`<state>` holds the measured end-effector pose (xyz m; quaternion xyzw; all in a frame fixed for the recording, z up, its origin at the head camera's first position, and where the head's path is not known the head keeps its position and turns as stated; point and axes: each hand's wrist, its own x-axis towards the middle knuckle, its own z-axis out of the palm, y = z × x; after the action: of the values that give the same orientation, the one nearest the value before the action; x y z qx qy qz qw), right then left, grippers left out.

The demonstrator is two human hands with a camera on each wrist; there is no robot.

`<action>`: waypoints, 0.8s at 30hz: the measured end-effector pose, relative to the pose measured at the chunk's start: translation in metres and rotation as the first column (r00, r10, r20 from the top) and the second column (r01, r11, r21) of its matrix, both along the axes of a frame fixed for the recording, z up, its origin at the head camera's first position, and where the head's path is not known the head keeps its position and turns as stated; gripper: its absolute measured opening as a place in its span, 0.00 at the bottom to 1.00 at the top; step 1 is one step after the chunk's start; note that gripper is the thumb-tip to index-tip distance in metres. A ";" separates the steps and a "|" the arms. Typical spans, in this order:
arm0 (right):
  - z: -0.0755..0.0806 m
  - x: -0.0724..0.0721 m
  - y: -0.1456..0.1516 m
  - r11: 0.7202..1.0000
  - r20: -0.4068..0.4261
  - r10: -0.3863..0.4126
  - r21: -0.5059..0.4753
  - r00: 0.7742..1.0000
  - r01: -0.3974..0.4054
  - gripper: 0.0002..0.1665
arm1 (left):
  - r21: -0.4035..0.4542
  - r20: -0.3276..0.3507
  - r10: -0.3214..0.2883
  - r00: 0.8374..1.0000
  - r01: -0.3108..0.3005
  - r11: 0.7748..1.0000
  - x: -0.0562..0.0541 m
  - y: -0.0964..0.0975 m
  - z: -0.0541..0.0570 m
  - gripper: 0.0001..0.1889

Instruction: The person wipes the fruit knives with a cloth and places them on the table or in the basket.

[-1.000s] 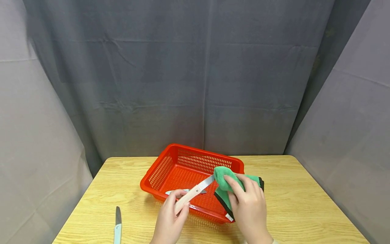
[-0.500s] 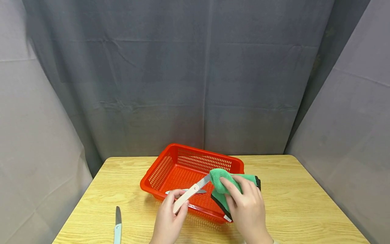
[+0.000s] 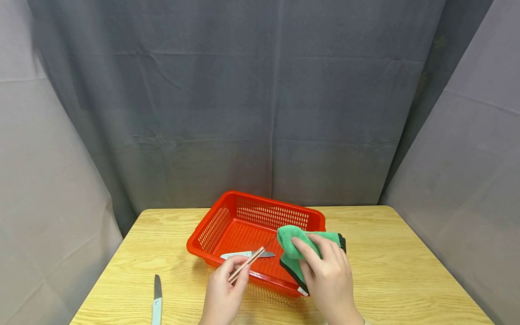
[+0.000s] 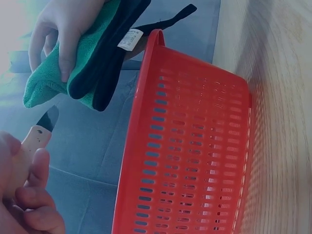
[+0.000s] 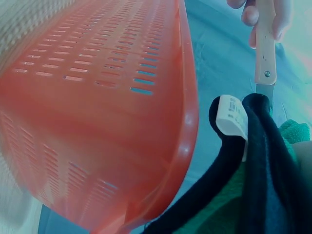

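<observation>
My left hand [image 3: 224, 291] grips the pale wooden handle of a knife [image 3: 247, 265], which appears edge-on in the head view. Its blade points up and right toward a green cloth [image 3: 294, 241] with black edging, and the tip end is hidden by the cloth in the right wrist view. The cloth is bunched up in my right hand [image 3: 331, 277], pinched between thumb and fingers. A white label shows on its black edge. Both hands are above the near right part of a red basket [image 3: 199, 239]. In the left wrist view, a short stretch of blade [image 4: 48, 119] shows between handle and cloth.
Inside the basket lies another knife [image 3: 239, 255] with a pale handle. A third knife [image 3: 157, 301], light blue-green handled, rests on the wooden table [image 3: 390, 262] at the left, blade pointing away. Grey curtains [image 3: 211, 104] hang behind and at both sides.
The knife in my left hand has rolled from showing its flat side to edge-on. My right hand and the cloth have shifted slightly left, along the blade toward the handle.
</observation>
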<state>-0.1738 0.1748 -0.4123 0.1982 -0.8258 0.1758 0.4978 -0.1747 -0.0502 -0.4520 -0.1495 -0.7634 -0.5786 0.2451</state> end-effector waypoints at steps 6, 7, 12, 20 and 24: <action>0.000 0.000 0.000 1.000 -0.001 0.017 0.013 1.000 -0.017 0.17 | -0.018 0.052 0.029 0.998 -0.029 0.999 0.001 0.000 0.000 0.05; 0.000 0.000 -0.001 1.000 -0.005 0.021 0.018 1.000 -0.021 0.17 | -0.024 0.057 0.037 0.998 -0.035 0.999 0.001 0.000 0.000 0.05; 0.000 0.000 -0.003 0.998 -0.015 0.042 0.055 0.999 -0.041 0.24 | -0.036 0.064 0.049 0.997 -0.047 0.998 0.000 0.001 0.000 0.04; -0.001 0.002 -0.005 0.990 0.018 0.089 0.105 0.996 -0.091 0.18 | -0.026 0.006 0.045 0.999 -0.045 0.999 0.001 0.001 0.000 0.04; -0.002 0.002 -0.006 0.988 0.029 0.094 0.120 0.995 -0.097 0.17 | -0.016 -0.029 0.043 0.999 -0.043 0.999 0.002 0.002 0.000 0.05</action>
<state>-0.1714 0.1691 -0.4140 0.2653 -0.8303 0.1512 0.4662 -0.1726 -0.0485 -0.4515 -0.1434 -0.7677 -0.5645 0.2671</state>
